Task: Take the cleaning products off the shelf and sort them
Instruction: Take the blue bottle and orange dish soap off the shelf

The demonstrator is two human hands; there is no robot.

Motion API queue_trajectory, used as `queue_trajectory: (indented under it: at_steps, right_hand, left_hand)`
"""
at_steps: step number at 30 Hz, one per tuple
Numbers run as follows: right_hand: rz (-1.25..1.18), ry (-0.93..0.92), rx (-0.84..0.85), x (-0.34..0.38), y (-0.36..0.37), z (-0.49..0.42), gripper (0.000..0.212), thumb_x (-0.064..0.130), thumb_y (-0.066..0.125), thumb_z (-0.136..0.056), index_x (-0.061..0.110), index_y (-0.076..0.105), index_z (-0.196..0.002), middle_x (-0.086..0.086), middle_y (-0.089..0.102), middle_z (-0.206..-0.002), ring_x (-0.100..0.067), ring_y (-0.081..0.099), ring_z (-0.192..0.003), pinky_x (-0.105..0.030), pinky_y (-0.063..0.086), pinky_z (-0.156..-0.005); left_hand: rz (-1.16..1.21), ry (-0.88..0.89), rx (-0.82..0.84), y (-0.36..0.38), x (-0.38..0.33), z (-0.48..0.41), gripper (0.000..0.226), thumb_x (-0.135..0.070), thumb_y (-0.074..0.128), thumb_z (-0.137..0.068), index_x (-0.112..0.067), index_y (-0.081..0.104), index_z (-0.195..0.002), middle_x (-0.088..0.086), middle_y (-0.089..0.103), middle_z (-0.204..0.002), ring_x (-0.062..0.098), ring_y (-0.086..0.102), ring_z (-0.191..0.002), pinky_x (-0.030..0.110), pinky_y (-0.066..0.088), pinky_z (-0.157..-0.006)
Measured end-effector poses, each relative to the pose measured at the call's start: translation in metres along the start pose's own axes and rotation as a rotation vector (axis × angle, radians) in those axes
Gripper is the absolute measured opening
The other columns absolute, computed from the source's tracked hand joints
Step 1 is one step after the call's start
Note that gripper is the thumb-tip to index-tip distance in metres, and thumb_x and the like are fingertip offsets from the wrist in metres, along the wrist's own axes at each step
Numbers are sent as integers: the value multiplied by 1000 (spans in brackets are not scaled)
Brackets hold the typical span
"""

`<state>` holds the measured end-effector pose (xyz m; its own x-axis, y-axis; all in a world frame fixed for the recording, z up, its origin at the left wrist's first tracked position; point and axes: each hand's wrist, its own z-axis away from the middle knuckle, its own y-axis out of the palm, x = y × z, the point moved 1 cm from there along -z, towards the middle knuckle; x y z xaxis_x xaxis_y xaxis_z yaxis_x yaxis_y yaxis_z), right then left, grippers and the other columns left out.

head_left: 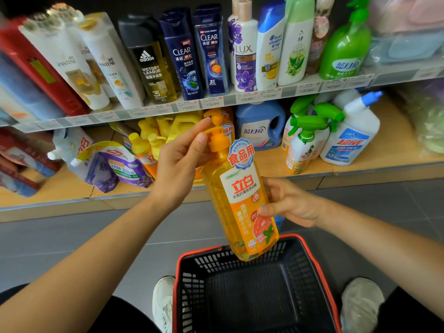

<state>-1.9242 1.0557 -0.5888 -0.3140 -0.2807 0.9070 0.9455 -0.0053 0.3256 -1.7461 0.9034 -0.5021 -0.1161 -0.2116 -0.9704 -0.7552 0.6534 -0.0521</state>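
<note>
store aisle | grey floor (pixel 72 241) | wooden shelf (pixel 396 143) | basket (pixel 204 263) | hands: left hand (pixel 180 164), right hand (pixel 290 203) grasp orange bottle (pixel 240 188)

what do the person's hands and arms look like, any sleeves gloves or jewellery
The left forearm and right forearm are bare to the frame edge, with no sleeves in view. The left hand and right hand wear no gloves; no rings, watch or bracelet show. Visible nails look unpainted.

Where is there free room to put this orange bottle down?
The basket has a bare floor. The lower shelf has free wood right of the white blue-capped bottle and before the spray bottles. It is crowded among the yellow pump bottles behind the left hand.
</note>
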Motion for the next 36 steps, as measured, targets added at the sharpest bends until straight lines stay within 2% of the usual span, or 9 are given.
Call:
queue_trajectory:
  at_steps: [6, 10, 13, 16, 21, 25, 27, 31, 36]
  right_hand:
    - [-23, -2, -31, 1, -2, 1, 88, 30, 97, -58, 13, 57, -135, -30, 57, -136, -49, 51, -129, -62, 40, -109]
    - [15, -33, -53, -2, -5, 0, 62, 2, 73, -78, 14, 56, -136, -27, 59, -135, -48, 53, -128, -67, 37, -109]
    - [21, -47, -80, -2, -4, -1, 62, 0, 69, -79, 15, 55, -137, -26, 62, -132, -45, 57, -124, -62, 43, -107]
    - [16, -79, -115, 0, -3, -2, 65, 3, 73, -78, 15, 54, -139, -23, 65, -129, -42, 61, -121, -55, 50, -102]
    - [36, -158, -243, 7, -5, -3, 70, 6, 78, -75, 18, 54, -140, -18, 71, -121, -36, 68, -113, -42, 57, -89]
    - [43, -219, -307, 13, -8, 0, 73, 10, 82, -71, 21, 56, -138, -16, 73, -117, -31, 70, -109, -38, 58, -85]
    - [38, -228, -339, 14, -8, 2, 73, 12, 84, -68, 22, 58, -136, -14, 74, -114, -30, 71, -106, -36, 59, -82]
    - [3, -238, -382, 15, -3, 3, 68, 14, 85, -68, 23, 62, -130, -13, 75, -111, -29, 73, -103, -35, 60, -76]
    - [-68, -227, -385, 19, -1, 3, 56, 27, 80, -76, 16, 63, -128, -14, 69, -125, -33, 68, -113, -53, 57, -90]
  left_hand:
    - [122, -62, 27, -9, 7, -7, 35, -22, 40, -109, -14, 58, -138, 9, 69, -129, 26, 66, -119, 34, 56, -93]
    - [134, -85, -14, -8, 7, -6, 35, -22, 46, -104, -12, 61, -134, 8, 71, -126, 27, 68, -116, 35, 58, -91]
    - [66, -94, -122, -9, 7, -7, 32, -20, 51, -104, -10, 62, -133, 6, 74, -117, 26, 73, -105, 36, 61, -85]
    - [-11, -145, -173, -7, 12, -3, 31, -22, 54, -104, -18, 59, -134, -2, 76, -113, 17, 74, -97, 27, 60, -77]
    - [12, -416, 42, 5, 35, 20, 42, -41, 63, -93, -24, 61, -131, 5, 72, -116, 22, 68, -105, 34, 58, -83]
    - [-48, -463, 267, 17, 55, 42, 49, -34, 72, -78, -24, 63, -126, -5, 74, -115, 11, 70, -104, 29, 57, -87]
    - [-97, -492, 326, 25, 64, 52, 56, -31, 79, -75, -21, 62, -127, -4, 74, -118, 15, 69, -110, 31, 56, -93]
    - [-57, -458, 333, 35, 69, 58, 70, -33, 86, -72, -22, 55, -134, -2, 71, -127, 18, 66, -119, 38, 52, -102]
    - [78, -400, 215, 39, 67, 56, 76, -22, 87, -72, -17, 52, -139, 7, 68, -131, 27, 66, -121, 47, 53, -102]
